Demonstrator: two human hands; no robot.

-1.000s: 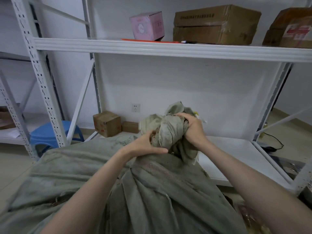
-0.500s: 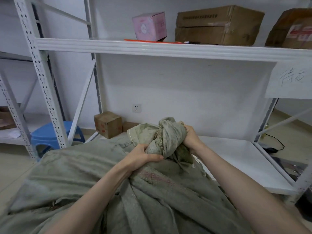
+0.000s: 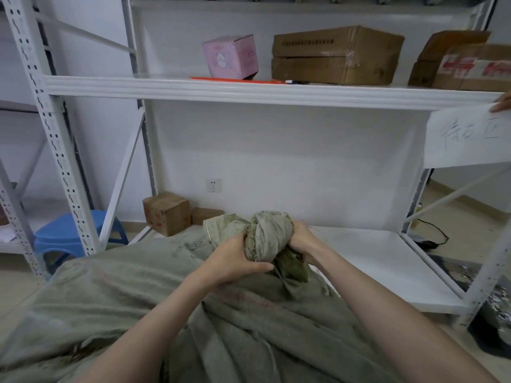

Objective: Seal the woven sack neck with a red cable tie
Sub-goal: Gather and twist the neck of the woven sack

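Note:
A large grey-green woven sack (image 3: 116,294) fills the lower part of the view. Its neck (image 3: 269,234) is gathered and twisted into a thick bunch in the middle. My left hand (image 3: 232,262) grips the neck from the left and below, thumb lying under the bunch. My right hand (image 3: 302,240) grips the same bunch from the right, fingers wrapped behind the cloth. A thin red strip, perhaps a red cable tie (image 3: 237,79), lies on the upper shelf in front of the pink box.
A white metal rack surrounds the sack, with an upper shelf (image 3: 249,91) and a low shelf (image 3: 387,261). Cardboard boxes (image 3: 336,55) and a pink box (image 3: 231,56) stand above. A blue stool (image 3: 65,234) stands left. Another person's hand (image 3: 503,104) holds a written paper at right.
The bunched neck and both hands have dropped lower and stayed gripping. The view tilted upward. A sheet of paper held by another hand came in at the right.

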